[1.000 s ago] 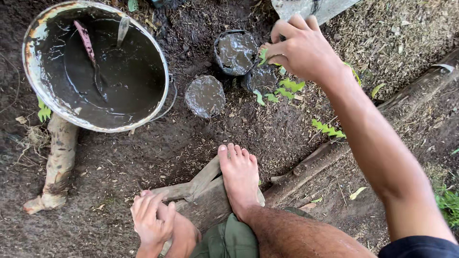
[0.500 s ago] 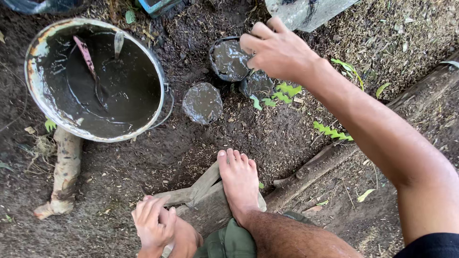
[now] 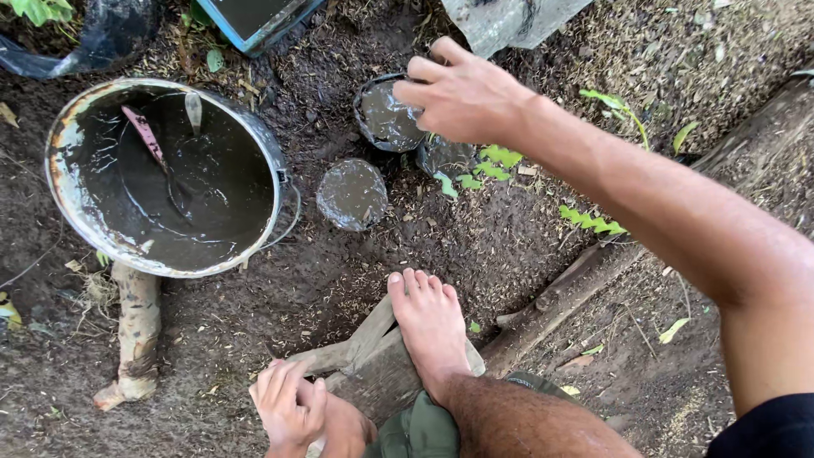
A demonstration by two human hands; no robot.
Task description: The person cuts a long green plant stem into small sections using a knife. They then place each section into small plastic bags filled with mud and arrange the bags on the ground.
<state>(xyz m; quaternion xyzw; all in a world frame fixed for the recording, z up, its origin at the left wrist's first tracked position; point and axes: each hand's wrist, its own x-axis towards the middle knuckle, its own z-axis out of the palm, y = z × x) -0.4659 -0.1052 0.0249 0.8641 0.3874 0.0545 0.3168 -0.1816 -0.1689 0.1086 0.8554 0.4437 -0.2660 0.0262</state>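
Note:
My right hand [image 3: 466, 97] reaches out at the top, its fingers spread over the rim of a small black pot [image 3: 386, 119] filled with wet grey mud. It grips nothing. A second mud-filled pot [image 3: 352, 195] stands just below it, and a third pot [image 3: 445, 157] sits partly hidden under my palm beside small green seedlings [image 3: 496, 161]. My left hand [image 3: 288, 407] rests on my knee at the bottom, fingers curled and empty. My bare foot [image 3: 428, 326] stands on a piece of wood [image 3: 373, 365].
A large round metal basin [image 3: 280, 182] of grey slurry with a reddish-handled spoon [image 3: 153, 144] sits at the left. A pale root [image 3: 136, 331] lies below it. A log [image 3: 577, 288] runs diagonally at the right. A blue-rimmed tray [image 3: 254, 25] and grey sack [image 3: 509, 21] lie at the top.
My right hand has moved left, from over the seedlings to above the upper small pot. My left hand and foot stay where they were.

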